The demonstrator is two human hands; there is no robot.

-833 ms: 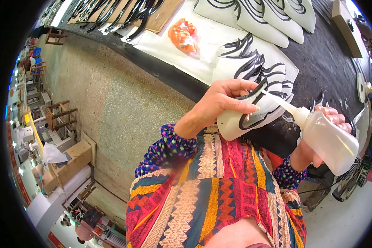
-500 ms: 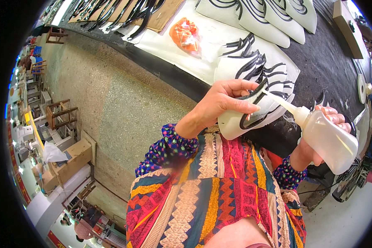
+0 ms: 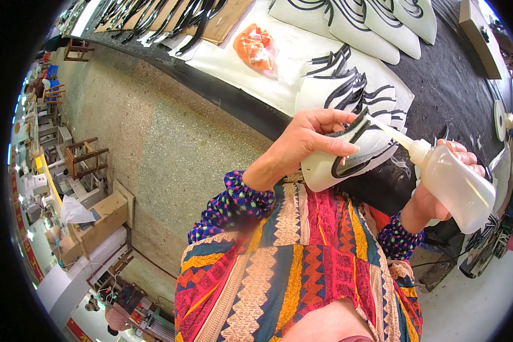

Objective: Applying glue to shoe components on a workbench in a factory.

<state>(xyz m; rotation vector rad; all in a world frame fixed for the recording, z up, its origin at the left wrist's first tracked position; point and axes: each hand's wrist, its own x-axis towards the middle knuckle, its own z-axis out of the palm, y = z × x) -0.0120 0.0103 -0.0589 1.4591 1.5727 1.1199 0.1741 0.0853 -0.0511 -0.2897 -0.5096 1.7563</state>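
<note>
My left hand (image 3: 313,139) pinches a pale curved piece with black edging (image 3: 325,171), thumb on top and fingers at its far edge. In my right hand (image 3: 433,196) is a translucent white squeeze bottle (image 3: 459,185), tilted with its long thin nozzle pointing to the upper left. The nozzle tip is close to the black strip at the top of the piece; whether it touches cannot be told. Just beyond my left hand, several similar pale pieces with black strips (image 3: 376,97) lie overlapped on white sheeting.
More pale panels with black curved bands (image 3: 365,28) overlap at the table's far side. An orange checked bundle in clear plastic (image 3: 255,48) lies left of them. Black strips (image 3: 202,23) rest on cardboard (image 3: 233,20). A white roll (image 3: 499,121) stands at right. Wooden stools (image 3: 85,157) are on the floor.
The squeeze bottle and my right hand have shifted slightly up and to the right, the nozzle tip moving along the piece's top edge. My left hand stays nearly still.
</note>
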